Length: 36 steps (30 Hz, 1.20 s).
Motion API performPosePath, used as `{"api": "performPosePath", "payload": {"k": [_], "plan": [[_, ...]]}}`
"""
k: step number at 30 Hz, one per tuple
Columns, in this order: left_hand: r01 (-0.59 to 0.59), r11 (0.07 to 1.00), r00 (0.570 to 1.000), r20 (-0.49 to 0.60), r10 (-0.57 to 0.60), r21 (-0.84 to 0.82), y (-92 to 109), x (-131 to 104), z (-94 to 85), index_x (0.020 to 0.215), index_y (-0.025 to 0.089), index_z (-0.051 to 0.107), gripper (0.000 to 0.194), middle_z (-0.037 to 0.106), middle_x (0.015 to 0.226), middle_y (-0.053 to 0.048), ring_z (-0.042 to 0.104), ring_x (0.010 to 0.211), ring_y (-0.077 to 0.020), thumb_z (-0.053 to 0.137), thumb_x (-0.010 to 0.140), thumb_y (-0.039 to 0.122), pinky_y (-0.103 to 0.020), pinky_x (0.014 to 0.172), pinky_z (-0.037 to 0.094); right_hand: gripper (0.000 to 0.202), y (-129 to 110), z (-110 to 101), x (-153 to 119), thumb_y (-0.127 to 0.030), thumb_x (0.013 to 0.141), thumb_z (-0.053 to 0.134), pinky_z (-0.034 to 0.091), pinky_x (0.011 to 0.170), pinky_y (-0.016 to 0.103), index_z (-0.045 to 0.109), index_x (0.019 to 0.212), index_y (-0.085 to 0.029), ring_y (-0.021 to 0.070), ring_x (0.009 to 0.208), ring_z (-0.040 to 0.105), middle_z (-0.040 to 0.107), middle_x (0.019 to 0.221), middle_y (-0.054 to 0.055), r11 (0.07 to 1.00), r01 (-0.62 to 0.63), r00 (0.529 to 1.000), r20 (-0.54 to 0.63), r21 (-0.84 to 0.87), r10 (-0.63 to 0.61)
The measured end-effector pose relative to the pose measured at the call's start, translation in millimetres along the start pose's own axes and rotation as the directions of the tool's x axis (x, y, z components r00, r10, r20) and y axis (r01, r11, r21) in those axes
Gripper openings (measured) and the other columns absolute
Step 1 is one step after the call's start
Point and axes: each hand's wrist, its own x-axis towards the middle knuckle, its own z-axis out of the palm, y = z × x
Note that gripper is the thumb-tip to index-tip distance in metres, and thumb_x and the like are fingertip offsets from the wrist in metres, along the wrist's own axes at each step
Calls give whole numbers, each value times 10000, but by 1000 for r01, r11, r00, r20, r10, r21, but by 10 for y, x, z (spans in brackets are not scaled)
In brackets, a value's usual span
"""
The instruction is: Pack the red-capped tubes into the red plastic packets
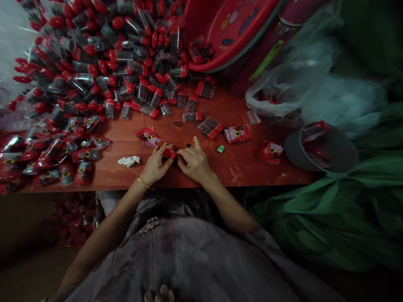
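My left hand (pixel 155 166), with a gold bangle at the wrist, is closed round a small red-ended container (pixel 169 153). It looks like the clear tubes with red caps on the table, though fingers cover much of it. My right hand (pixel 195 164) meets it from the other side, thumb and fingers pinched at its end, the index finger sticking out. What the right fingertips grip is hidden. A small dark bead (pixel 188 145) shows beside the right hand. Just beyond the left hand lies a red printed packet (pixel 149 136).
A large heap of red-capped tubes (pixel 122 54) covers the back left, with red packets (pixel 59 153) before it. A red basin (pixel 201 65), a plastic bag (pixel 277 88) and a grey bowl (pixel 292 155) stand right. White tissue (pixel 129 161) and a green piece (pixel 221 149) lie near the hands.
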Motion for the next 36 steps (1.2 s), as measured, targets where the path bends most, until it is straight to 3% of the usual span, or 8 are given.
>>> {"api": "performPosePath", "payload": {"k": [5, 10, 16, 22, 30, 36], "plan": [[-32, 985, 998, -52, 23, -167, 82, -4, -46, 1237, 155, 488, 454, 492, 1377, -150, 457, 1279, -224, 543, 820, 326, -399, 1064, 378, 142, 13, 81, -36, -153, 816, 483, 338, 1092, 536, 612, 806, -210, 154, 636, 597, 632, 675, 2, 1000, -2, 999, -54, 1, 2], [18, 970, 1000, 6, -17, -241, 124, 14, -95, 1122, 162, 565, 367, 612, 1242, -124, 552, 1178, -215, 556, 822, 374, -393, 1026, 421, 134, 52, 95, -48, -158, 813, 485, 389, 1057, 509, 612, 811, -201, 149, 645, 608, 652, 694, 11, 999, 13, 997, -75, 29, -11], [-2, 998, 1000, 20, 4, -68, 49, 10, -131, 1024, 171, 616, 272, 680, 1099, -100, 626, 1038, -209, 532, 836, 348, -377, 947, 474, 143, 70, 128, -36, -158, 815, 468, 401, 1041, 466, 595, 793, -219, 134, 641, 604, 646, 677, -10, 997, 6, 1000, -17, 73, -4], [-32, 999, 998, 52, 33, -26, -5, 23, -125, 959, 196, 652, 235, 693, 1059, -78, 630, 1033, -209, 513, 845, 347, -374, 929, 486, 153, 112, 194, -64, -174, 822, 470, 459, 974, 412, 617, 817, -217, 142, 644, 608, 649, 676, -2, 996, 20, 999, -37, 81, -17], [-77, 988, 996, 51, 71, 137, -67, -22, -79, 1050, 192, 621, 237, 677, 1149, -79, 529, 1212, -224, 519, 850, 270, -496, 1111, 262, 157, 146, 204, -59, -187, 837, 462, 451, 952, 410, 616, 809, -204, 152, 661, 601, 644, 682, 10, 992, 14, 998, 57, 123, -21], [-50, 971, 997, 62, 36, 236, -94, -49, -76, 1084, 193, 612, 256, 664, 1174, -79, 454, 1282, -227, 497, 861, 242, -512, 1113, 239, 206, 29, 81, -50, -276, 856, 537, 354, 1040, 439, 612, 1039, -217, 175, 904, 632, 690, 983, 48, 979, -28, 999, 28, 203, 23]]}}
